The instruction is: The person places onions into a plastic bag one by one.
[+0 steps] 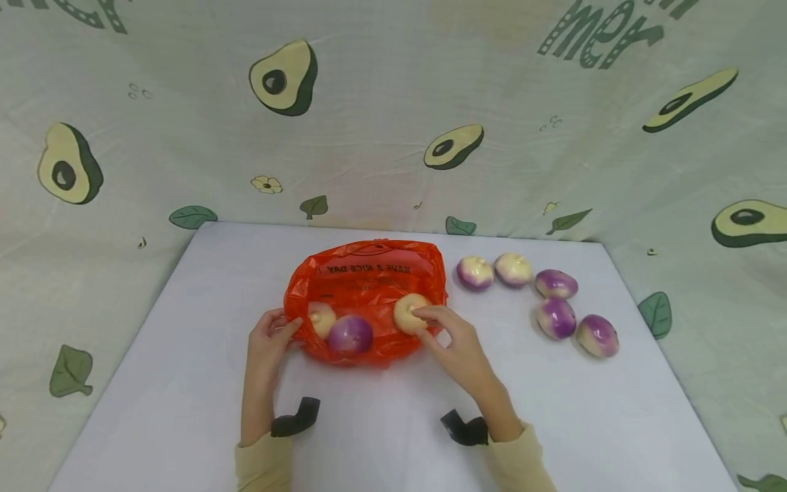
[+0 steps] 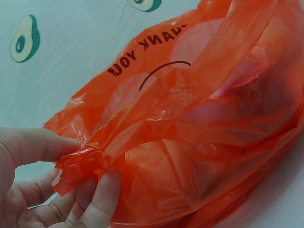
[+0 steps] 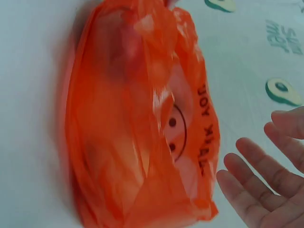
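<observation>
A red plastic bag [image 1: 375, 270] lies with its mouth spread, a smiley and black print on its wall. My left hand [image 1: 270, 338] pinches the bag's gathered left rim between thumb and fingers, clearly seen in the left wrist view. Inside are a purple turnip [image 1: 350, 334] and a pale one [image 1: 321, 318] partly behind it. Another pale turnip [image 1: 408, 314] sits at the right side of the mouth, my right hand's [image 1: 455, 342] fingertips at it. In the right wrist view the right hand [image 3: 270, 180] has spread fingers beside the bag and nothing in them.
Several purple-and-white turnips lie right of the bag, among them one at the back [image 1: 475, 272] and one nearest the right edge [image 1: 598, 335]. The white table [image 1: 184, 383] meets an avocado-print cloth [image 1: 369, 123] behind.
</observation>
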A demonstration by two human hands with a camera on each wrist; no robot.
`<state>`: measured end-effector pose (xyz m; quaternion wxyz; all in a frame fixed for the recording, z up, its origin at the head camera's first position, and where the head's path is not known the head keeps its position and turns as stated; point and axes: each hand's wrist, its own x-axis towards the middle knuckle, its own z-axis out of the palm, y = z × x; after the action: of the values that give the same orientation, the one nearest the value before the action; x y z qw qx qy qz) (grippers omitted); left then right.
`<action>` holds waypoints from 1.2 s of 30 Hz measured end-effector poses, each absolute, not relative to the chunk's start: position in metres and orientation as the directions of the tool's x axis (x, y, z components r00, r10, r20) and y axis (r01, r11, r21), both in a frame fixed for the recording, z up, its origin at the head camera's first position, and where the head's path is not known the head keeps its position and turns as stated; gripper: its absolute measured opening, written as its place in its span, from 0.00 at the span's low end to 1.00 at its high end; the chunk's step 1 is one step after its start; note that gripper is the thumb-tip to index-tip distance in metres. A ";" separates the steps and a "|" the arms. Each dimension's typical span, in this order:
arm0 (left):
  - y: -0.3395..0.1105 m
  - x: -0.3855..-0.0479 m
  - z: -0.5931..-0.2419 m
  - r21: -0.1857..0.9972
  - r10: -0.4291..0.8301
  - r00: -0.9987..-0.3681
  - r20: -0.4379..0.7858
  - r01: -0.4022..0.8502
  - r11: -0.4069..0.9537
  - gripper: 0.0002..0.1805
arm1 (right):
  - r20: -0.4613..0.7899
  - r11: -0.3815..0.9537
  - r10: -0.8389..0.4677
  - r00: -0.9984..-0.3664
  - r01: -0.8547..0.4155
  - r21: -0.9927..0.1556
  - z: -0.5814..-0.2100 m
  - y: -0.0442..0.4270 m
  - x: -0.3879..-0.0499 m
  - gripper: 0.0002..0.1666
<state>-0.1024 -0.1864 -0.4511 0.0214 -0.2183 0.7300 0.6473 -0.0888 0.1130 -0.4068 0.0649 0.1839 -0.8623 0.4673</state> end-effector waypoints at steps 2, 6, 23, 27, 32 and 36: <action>-0.186 -0.102 -0.451 0.936 -0.293 -0.904 -0.312 -0.345 0.066 0.21 | 0.324 0.501 -0.219 -0.920 -0.391 -0.772 -0.405 0.122 -0.085 0.16; -0.186 -0.102 -0.452 0.935 -0.294 -0.904 -0.311 -0.346 0.072 0.21 | 0.428 0.507 -0.144 -0.892 -0.438 -0.742 -0.406 0.139 -0.082 0.16; -0.187 -0.101 -0.452 0.930 -0.307 -0.895 -0.324 -0.360 0.068 0.22 | 0.399 0.590 0.182 -0.899 -0.225 -0.775 -0.418 0.203 -0.075 0.13; -0.186 -0.101 -0.452 0.927 -0.308 -0.893 -0.329 -0.368 0.077 0.22 | 0.375 0.592 0.246 -0.894 -0.168 -0.788 -0.435 0.224 -0.078 0.14; -0.186 -0.101 -0.451 0.923 -0.308 -0.891 -0.333 -0.375 0.087 0.23 | 0.437 0.608 0.267 -0.859 -0.201 -0.768 -0.442 0.239 -0.081 0.15; -0.186 -0.102 -0.451 0.927 -0.308 -0.894 -0.325 -0.366 0.084 0.22 | 0.468 0.618 0.283 -0.837 -0.214 -0.757 -0.446 0.249 -0.082 0.15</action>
<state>-0.1016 -0.1862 -0.4507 0.0226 -0.2290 0.7360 0.6366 -0.0818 0.2490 -0.4463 0.2844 -0.0202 -0.8532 0.4367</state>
